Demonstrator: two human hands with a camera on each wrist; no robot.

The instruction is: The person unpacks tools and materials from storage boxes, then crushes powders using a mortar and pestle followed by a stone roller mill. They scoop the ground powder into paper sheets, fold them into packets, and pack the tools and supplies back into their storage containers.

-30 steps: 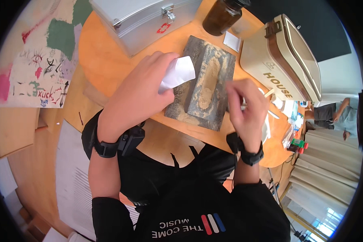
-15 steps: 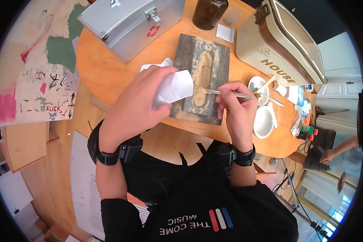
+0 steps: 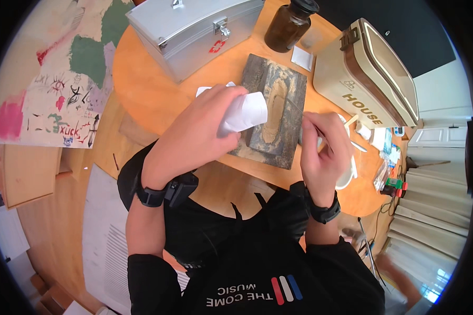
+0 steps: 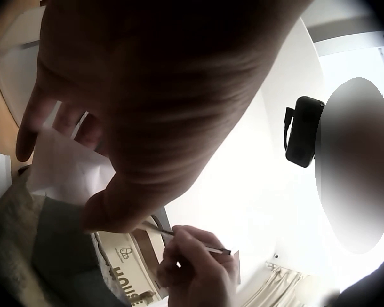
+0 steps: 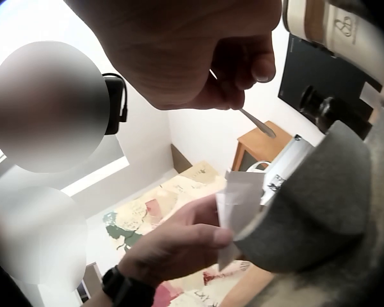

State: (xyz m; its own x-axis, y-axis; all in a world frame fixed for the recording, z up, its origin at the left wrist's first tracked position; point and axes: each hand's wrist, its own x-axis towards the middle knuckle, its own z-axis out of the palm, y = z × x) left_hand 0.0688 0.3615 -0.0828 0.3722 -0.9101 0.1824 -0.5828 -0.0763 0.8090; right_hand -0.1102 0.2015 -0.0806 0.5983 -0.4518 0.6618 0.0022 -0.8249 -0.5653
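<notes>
A folded sheet of white paper (image 3: 247, 113) is held between the thumb and fingers of my left hand (image 3: 186, 136), at the left side of a grey stone trough (image 3: 289, 149). Tan powder (image 3: 272, 123) lies in the trough's long groove and is smeared over its top. My right hand (image 3: 328, 149) pinches a slim metal spatula (image 5: 259, 123) at the trough's right side. Its flat tip points toward the groove, raised above the stone in the right wrist view. The left wrist view shows the paper (image 4: 67, 169) beneath my palm, its edge over the stone.
A silver metal case (image 3: 194, 39) stands at the back left and a brown glass jar (image 3: 289, 29) behind the trough. To the right are a cream box (image 3: 362, 84) marked HOUSE and a white dish (image 3: 347, 178). More white paper (image 3: 205, 90) lies behind my left hand.
The spatula's tip was down in the powder half a second ago and is now lifted from it. Powder that was heaped at the groove's near end looks more spread out. My left hand keeps the paper.
</notes>
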